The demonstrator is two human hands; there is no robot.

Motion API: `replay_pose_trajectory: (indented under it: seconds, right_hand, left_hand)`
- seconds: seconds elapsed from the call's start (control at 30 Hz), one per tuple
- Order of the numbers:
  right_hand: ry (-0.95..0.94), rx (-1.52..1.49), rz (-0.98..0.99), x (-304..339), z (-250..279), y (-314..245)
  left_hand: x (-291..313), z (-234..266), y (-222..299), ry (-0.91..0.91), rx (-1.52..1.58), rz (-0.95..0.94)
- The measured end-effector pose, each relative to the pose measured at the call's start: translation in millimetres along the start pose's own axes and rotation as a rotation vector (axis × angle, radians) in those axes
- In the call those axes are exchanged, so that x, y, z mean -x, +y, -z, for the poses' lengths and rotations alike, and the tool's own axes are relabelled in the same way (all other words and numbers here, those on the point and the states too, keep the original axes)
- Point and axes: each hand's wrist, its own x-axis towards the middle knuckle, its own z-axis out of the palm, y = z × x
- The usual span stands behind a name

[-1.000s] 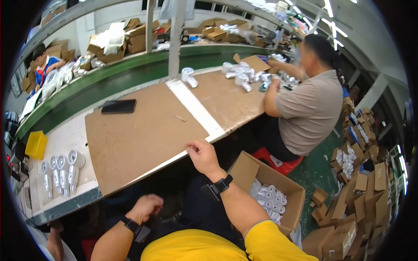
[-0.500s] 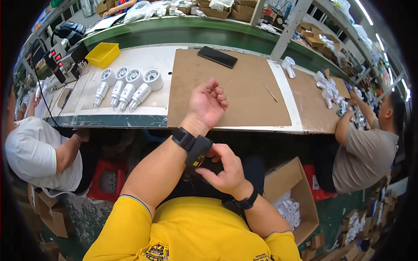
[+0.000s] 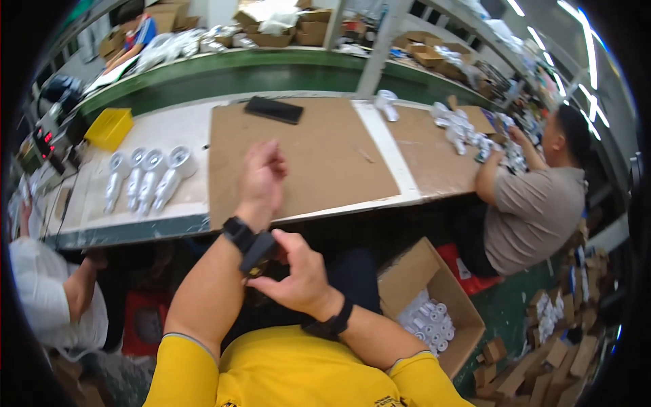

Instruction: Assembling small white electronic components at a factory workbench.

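My left hand is raised palm-up over the near edge of the bench, fingers loosely curled and nothing in the palm. A black strap goes round that wrist and carries a boxy black device. My right hand has this device between thumb and fingers; its fingertips are partly hidden behind it. Another dark band circles my right wrist. Beyond my left hand, a black phone lies on a brown board. Several white lamp-like parts lie in a row to the left.
A yellow bin stands at the back left. Below the bench at right is a cardboard box holding white parts. A person in grey handles parts on the right; a person in white sits at left.
The view has swung right, so the bench and its things appear farther left and tilted. My right hand still grips the wrist device; my left hand stays raised.
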Motion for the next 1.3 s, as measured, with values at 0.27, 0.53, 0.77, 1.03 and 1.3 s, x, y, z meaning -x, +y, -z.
replay_pose_trajectory:
  seconds: [0.27, 0.53, 0.77, 1.03, 1.3]
  right_hand:
    - [0.022, 0.083, -0.061, -6, 6, 10]
    - [0.026, -0.014, -0.561, -49, 76, 81]
    - [0.114, -0.088, -0.756, -73, 108, 175]
    - [0.240, -0.400, -0.962, -88, 121, 176]
    - [0.417, -0.897, -0.700, -66, 141, 186]
  left_hand:
    - [-13, -39, 16, -0.277, -0.640, -0.298]
    - [-51, -10, 22, -0.316, -1.275, -0.196]
    - [-95, -4, -12, -0.250, -0.799, -0.021]
    - [-113, 21, -11, -0.123, -0.394, 0.223]
    - [-104, 15, -3, -0.249, -0.546, 0.144]
